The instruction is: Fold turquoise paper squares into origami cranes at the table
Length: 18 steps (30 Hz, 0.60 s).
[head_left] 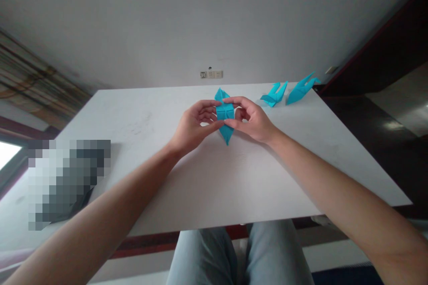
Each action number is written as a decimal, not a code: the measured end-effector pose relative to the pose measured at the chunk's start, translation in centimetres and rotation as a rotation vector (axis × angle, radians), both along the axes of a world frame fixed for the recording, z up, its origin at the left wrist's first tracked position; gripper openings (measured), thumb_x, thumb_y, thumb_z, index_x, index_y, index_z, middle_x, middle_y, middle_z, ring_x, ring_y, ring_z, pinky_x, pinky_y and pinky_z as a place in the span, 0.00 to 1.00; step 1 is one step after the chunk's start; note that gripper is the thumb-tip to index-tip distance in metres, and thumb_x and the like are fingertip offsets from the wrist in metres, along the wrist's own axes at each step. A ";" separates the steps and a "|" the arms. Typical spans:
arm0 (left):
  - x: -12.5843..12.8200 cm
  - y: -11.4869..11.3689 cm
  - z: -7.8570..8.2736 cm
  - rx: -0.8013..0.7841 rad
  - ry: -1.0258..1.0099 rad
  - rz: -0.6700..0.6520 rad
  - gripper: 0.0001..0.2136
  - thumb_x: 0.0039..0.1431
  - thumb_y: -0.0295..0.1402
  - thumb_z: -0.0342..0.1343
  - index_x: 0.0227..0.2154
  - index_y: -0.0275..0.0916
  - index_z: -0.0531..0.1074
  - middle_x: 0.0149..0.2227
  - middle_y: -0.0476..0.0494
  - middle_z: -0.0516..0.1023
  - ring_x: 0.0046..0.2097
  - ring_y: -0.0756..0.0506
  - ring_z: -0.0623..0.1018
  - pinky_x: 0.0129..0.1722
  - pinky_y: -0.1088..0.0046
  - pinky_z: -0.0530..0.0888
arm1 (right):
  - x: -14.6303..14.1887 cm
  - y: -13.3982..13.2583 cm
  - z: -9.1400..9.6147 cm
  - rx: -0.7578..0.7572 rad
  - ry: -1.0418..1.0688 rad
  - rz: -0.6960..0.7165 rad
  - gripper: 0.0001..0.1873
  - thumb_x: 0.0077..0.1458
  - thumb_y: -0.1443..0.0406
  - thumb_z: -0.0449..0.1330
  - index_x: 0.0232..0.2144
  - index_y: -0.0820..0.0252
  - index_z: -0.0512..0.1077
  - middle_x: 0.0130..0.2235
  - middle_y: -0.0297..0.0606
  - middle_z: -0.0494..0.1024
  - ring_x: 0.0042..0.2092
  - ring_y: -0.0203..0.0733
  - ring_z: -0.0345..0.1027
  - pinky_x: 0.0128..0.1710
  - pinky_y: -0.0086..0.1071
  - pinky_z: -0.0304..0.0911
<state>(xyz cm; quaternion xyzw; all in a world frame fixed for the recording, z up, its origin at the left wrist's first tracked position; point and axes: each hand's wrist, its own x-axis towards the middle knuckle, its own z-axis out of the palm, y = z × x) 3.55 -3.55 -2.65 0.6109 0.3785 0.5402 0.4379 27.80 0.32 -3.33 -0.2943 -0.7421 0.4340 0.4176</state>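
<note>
Between my two hands is a blue folded paper piece (225,112), with one pointed end toward the wall and the other toward me. My left hand (197,121) grips its left side, thumb at the near edge and fingers at the far edge. On the right side my right hand (251,118) pinches it the same way, thumb close to the left thumb. Two blue paper cranes stand at the far right of the table: a smaller crane (274,95) and, to its right, a larger crane (301,91).
The white table (160,187) reaches back to a grey wall with sockets (211,74). A pixelated object (68,182) lies on the left side, near my left forearm. Patterned curtains (30,84) hang at the left. My legs are below the table's front edge.
</note>
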 end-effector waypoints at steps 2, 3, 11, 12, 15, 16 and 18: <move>-0.1 0.1 -0.1 0.040 0.043 0.039 0.20 0.59 0.38 0.84 0.51 0.40 0.87 0.42 0.42 0.89 0.44 0.45 0.88 0.48 0.69 0.84 | 0.0 0.1 0.1 0.040 -0.004 -0.012 0.29 0.67 0.47 0.80 0.63 0.48 0.82 0.32 0.27 0.71 0.32 0.40 0.62 0.34 0.36 0.62; -0.2 0.2 -0.2 0.079 0.070 0.064 0.17 0.62 0.39 0.83 0.49 0.40 0.88 0.41 0.43 0.89 0.43 0.46 0.88 0.48 0.69 0.84 | 0.0 0.1 0.1 0.076 0.002 -0.016 0.26 0.69 0.48 0.79 0.62 0.49 0.84 0.34 0.28 0.73 0.32 0.39 0.63 0.34 0.36 0.63; 0.4 0.4 -0.4 0.288 0.024 0.128 0.23 0.67 0.55 0.80 0.38 0.41 0.81 0.38 0.46 0.84 0.38 0.48 0.85 0.40 0.71 0.83 | -0.1 0.5 0.4 0.367 0.034 -0.103 0.18 0.72 0.44 0.76 0.45 0.49 0.87 0.46 0.37 0.80 0.39 0.41 0.65 0.38 0.37 0.67; 0.4 0.5 -0.5 0.234 -0.015 0.094 0.24 0.67 0.57 0.79 0.39 0.42 0.80 0.37 0.47 0.83 0.37 0.48 0.85 0.39 0.71 0.83 | -0.1 0.5 0.4 0.359 0.022 -0.107 0.20 0.71 0.42 0.77 0.45 0.49 0.87 0.46 0.38 0.80 0.40 0.42 0.66 0.40 0.38 0.68; 0.2 0.8 -0.8 0.127 -0.093 0.056 0.26 0.66 0.58 0.80 0.41 0.43 0.74 0.36 0.51 0.81 0.34 0.49 0.85 0.38 0.72 0.83 | -0.2 0.3 0.7 0.292 -0.036 -0.093 0.25 0.70 0.38 0.75 0.43 0.50 0.87 0.45 0.38 0.83 0.43 0.45 0.71 0.46 0.40 0.71; 0.1 0.9 -0.9 0.120 -0.097 0.064 0.25 0.66 0.55 0.80 0.44 0.44 0.74 0.37 0.52 0.80 0.34 0.49 0.85 0.37 0.72 0.83 | -0.3 0.3 0.8 0.256 -0.051 -0.087 0.26 0.71 0.37 0.73 0.41 0.51 0.86 0.43 0.38 0.84 0.43 0.45 0.72 0.48 0.41 0.71; -0.1 0.9 -0.9 0.132 -0.060 0.081 0.23 0.67 0.47 0.79 0.52 0.46 0.75 0.38 0.53 0.79 0.34 0.50 0.84 0.36 0.73 0.81 | -0.3 0.2 1.0 0.172 -0.061 -0.093 0.29 0.72 0.36 0.71 0.38 0.53 0.85 0.39 0.37 0.84 0.42 0.45 0.74 0.49 0.42 0.72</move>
